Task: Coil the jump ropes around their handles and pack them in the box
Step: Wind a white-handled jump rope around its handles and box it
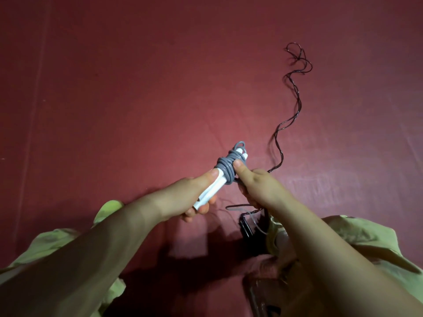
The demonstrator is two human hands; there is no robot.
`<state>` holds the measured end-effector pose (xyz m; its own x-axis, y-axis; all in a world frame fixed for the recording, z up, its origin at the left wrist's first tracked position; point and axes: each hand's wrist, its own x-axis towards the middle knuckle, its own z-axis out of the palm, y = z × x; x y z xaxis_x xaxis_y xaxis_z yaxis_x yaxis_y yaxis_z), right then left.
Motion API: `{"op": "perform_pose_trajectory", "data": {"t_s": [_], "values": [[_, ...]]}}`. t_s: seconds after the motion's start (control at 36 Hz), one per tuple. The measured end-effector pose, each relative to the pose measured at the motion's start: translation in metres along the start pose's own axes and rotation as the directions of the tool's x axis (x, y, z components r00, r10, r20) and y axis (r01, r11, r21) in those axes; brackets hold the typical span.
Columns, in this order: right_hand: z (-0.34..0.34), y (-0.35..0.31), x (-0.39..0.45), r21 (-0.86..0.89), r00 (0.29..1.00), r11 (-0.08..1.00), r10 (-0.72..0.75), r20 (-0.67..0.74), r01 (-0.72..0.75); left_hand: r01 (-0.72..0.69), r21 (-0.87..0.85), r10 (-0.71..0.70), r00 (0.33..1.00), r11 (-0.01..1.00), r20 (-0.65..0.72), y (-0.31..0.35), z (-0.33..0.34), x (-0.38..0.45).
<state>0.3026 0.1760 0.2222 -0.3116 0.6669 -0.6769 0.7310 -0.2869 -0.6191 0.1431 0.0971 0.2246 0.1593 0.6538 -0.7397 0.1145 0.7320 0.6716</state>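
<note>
Two white handles (211,188) lie side by side with a grey rope (227,167) wound in several turns around their upper half. My left hand (190,197) grips the lower ends of the handles, thumb laid along them. My right hand (258,186) holds the coil from the right, its thumb pressed on the grey turns. A second jump rope, thin and dark (295,92), snakes over the red surface to the far right. Its black handles (246,227) lie under my right forearm, partly hidden. No box shows clearly.
A red cloth (137,88) covers the whole surface. A dim transparent object (258,294) sits at the bottom edge under my right arm; what it is I cannot tell. Light green sleeves frame both lower corners.
</note>
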Motion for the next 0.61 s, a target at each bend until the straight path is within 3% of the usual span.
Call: {"op": "perform_pose_trajectory", "data": {"t_s": [0.11,0.33,0.61], "values": [[0.002,0.001,0.002,0.057,0.995,0.996,-0.067,-0.07,0.071,-0.003,0.094,0.013,0.994,0.996,-0.106,-0.002,-0.005,0.006],[0.001,0.0,0.0,0.322,0.999,0.946,0.01,0.051,-0.026,0.04,0.277,0.041,0.959,0.96,-0.28,-0.008,-0.007,0.017],[0.002,0.0,-0.002,0.377,0.999,0.926,-0.017,0.043,0.0,-0.017,0.453,0.195,0.916,0.891,-0.35,-0.009,-0.006,0.015]]}}
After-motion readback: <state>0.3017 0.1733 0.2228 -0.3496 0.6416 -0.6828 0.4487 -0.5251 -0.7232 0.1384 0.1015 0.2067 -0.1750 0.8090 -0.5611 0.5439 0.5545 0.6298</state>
